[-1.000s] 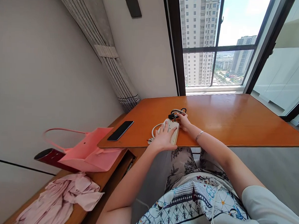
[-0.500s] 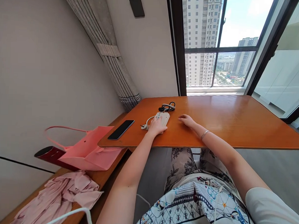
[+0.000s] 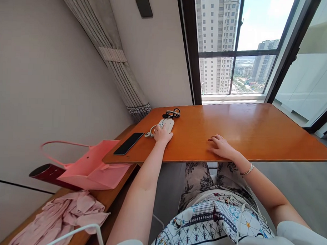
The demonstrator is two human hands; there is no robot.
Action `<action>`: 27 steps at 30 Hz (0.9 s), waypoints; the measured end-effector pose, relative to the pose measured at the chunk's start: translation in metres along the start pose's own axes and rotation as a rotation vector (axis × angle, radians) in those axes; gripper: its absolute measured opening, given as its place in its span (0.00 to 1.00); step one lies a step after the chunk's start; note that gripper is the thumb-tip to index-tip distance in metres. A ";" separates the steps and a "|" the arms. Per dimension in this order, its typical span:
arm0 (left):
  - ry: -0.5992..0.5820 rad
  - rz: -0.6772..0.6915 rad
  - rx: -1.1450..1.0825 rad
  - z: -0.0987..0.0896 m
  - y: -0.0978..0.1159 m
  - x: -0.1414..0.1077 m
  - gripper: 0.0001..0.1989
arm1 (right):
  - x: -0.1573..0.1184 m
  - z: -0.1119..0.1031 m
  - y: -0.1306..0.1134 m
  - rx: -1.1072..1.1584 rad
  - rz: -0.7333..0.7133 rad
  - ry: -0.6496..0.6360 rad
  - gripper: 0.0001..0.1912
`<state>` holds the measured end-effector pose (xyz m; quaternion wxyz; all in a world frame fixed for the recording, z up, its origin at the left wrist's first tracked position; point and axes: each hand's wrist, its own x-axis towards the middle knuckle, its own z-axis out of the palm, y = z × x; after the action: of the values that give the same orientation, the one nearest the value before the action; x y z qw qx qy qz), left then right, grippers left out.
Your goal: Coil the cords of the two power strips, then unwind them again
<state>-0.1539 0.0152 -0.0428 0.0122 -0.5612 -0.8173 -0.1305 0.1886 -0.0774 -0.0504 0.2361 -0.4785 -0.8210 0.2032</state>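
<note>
My left hand [image 3: 163,134] is closed over the near end of a white power strip [image 3: 169,123] lying on the orange-brown table. Its white cord and plug [image 3: 149,134] lie just left of my fingers. A bundled black and white cable [image 3: 172,114] rests against the strip's far end. My right hand [image 3: 222,147], a bracelet at its wrist, is held low at the table's front part with fingers apart and nothing in them. A black phone [image 3: 128,143] lies flat to the left of my left hand.
The wooden table [image 3: 249,129] has its front edge near my lap. At lower left, a pink bag [image 3: 94,170], a dark red cylinder [image 3: 54,176] and crumpled pink cloth [image 3: 69,214] sit on a lower wooden surface. A curtain [image 3: 122,74] hangs behind, left of the window.
My left hand has shifted the power strip leftward, closer to the phone, and the bundled cable has moved with it. My right hand has drawn back toward me and to the right.
</note>
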 end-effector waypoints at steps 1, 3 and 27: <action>0.033 -0.008 0.013 0.002 0.001 -0.002 0.40 | -0.006 -0.004 0.004 -0.078 0.027 0.012 0.26; 0.088 0.004 0.030 0.004 0.005 -0.007 0.39 | -0.017 -0.010 0.013 -0.198 0.092 0.050 0.26; 0.062 0.598 -0.374 0.026 0.072 -0.048 0.11 | -0.033 -0.016 0.045 -0.406 0.246 0.123 0.26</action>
<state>-0.0669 0.0018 -0.0618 -0.0284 -0.7639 -0.5780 -0.2857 0.2431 -0.0843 -0.0690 0.1581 -0.6240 -0.7646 0.0315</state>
